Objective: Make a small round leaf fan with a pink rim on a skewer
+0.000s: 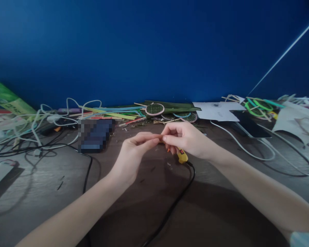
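Note:
My left hand (134,151) and my right hand (182,139) meet at the fingertips above the middle of the table. Thumb and forefinger of each are pinched together, and whatever lies between them is too small to make out. Just under and behind my right hand is a yellow tool (182,156) with a red switch, partly hidden by the fingers. A black cord (175,202) runs from its end toward the table's front edge.
A phone (96,135) lies left of my hands, another phone (253,124) to the right by white paper (213,111). Coloured strips and green leaves (175,105) line the blue wall (154,44). Tangled cables (36,133) spread at left; a white cable (234,137) loops at right.

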Tool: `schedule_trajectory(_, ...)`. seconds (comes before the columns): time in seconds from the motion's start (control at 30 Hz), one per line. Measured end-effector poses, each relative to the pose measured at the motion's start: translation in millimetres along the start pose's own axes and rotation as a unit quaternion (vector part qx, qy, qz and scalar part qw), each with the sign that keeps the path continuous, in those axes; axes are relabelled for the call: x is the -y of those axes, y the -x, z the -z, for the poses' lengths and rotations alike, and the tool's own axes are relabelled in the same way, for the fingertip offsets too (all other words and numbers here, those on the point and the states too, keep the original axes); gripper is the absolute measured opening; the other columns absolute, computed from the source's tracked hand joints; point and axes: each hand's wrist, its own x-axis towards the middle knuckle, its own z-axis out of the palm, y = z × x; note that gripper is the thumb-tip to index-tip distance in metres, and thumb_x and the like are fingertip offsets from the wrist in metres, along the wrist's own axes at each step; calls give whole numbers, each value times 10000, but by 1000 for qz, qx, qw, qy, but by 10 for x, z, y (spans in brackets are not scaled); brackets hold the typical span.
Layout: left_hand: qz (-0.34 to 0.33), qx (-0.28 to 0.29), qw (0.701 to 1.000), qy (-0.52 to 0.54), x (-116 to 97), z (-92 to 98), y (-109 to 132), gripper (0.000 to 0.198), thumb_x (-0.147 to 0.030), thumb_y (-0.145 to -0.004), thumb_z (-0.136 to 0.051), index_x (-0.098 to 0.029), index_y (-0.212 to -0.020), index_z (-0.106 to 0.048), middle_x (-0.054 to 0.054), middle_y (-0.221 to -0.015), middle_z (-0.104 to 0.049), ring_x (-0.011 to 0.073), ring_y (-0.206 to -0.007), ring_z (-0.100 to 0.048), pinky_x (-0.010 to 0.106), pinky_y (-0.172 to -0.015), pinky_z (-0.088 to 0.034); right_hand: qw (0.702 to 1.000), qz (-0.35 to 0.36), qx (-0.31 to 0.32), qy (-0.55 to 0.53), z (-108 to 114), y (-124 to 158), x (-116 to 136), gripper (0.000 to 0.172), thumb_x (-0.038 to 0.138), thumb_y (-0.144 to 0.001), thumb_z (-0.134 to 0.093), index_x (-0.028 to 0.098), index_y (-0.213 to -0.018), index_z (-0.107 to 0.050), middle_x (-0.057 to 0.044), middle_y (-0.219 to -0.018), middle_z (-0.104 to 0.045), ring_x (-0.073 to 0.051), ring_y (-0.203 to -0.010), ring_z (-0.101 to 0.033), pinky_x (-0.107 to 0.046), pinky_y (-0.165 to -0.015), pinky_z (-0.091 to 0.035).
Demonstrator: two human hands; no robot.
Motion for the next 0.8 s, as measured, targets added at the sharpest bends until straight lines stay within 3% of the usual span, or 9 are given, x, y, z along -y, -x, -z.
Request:
schedule_trajectory(0.17,-30,-8,999,-13,-1,10,-5,116,-247,-673,-689,-223,-778,-733,15,-886,-662,165,-921,-567,255,-826,-427,1000,-24,-5,7,36,12,45,63,161,-749,-506,162,-689,-521,9,-571,-580,-72,-437,-513,-180,-392,-386)
schedule_trajectory(0.33,-31,-86,996,6,-52,93,-79,117,-273,-667,-693,-218,-770,-700,-2,-890,-677,144,-861,-573,255,-797,-424,987,-21,-126,95,332,-13,-2,79,161,-757,-494,158,-717,-562,-7,-597,-553,-77,-469,-500,-200,-426,-380)
schedule_trajectory(0.43,-19,-32,996,-86,-22,76,-83,137,-330,-745,-622,-213,-798,-670,0,-854,-670,148,-824,-575,264,-774,-425,960,-28,-229,159,645,-65,-91,116,185,-791,-438,177,-730,-537,-15,-623,-552,-95,-499,-495,-230,-470,-381)
schedule_trajectory(0.5,-41,30,980,-192,29,28,-51,179,-323,-819,-525,-209,-806,-661,8,-847,-660,159,-823,-575,283,-785,-426,933,-29,-309,185,866,-89,-159,145,182,-802,-377,191,-725,-499,-8,-613,-539,-103,-486,-483,-242,-477,-364)
schedule_trajectory(0.63,-131,211,914,-321,199,-86,54,275,-270,-892,-395,-204,-824,-653,29,-964,-638,165,-930,-567,305,-876,-419,852,-104,-424,290,1250,-52,-265,168,173,-806,-351,188,-716,-492,-22,-528,-522,-141,-550,-514,-270,-571,-369)
schedule_trajectory(0.73,-193,259,850,-416,330,-159,103,239,-221,-874,-437,-220,-1046,-603,39,-1140,-594,184,-1040,-532,357,-949,-390,809,-149,-452,346,1436,27,-316,268,283,-841,-371,174,-657,-532,-57,-538,-538,-153,-544,-501,-289,-602,-378)
schedule_trajectory(0.8,-217,262,810,-477,381,-217,100,305,-235,-867,-460,-224,-1163,-536,51,-1227,-546,204,-1070,-516,386,-947,-400,806,-155,-457,342,1496,65,-347,179,279,-788,-486,163,-739,-612,-78,-619,-604,-166,-593,-535,-288,-627,-397)
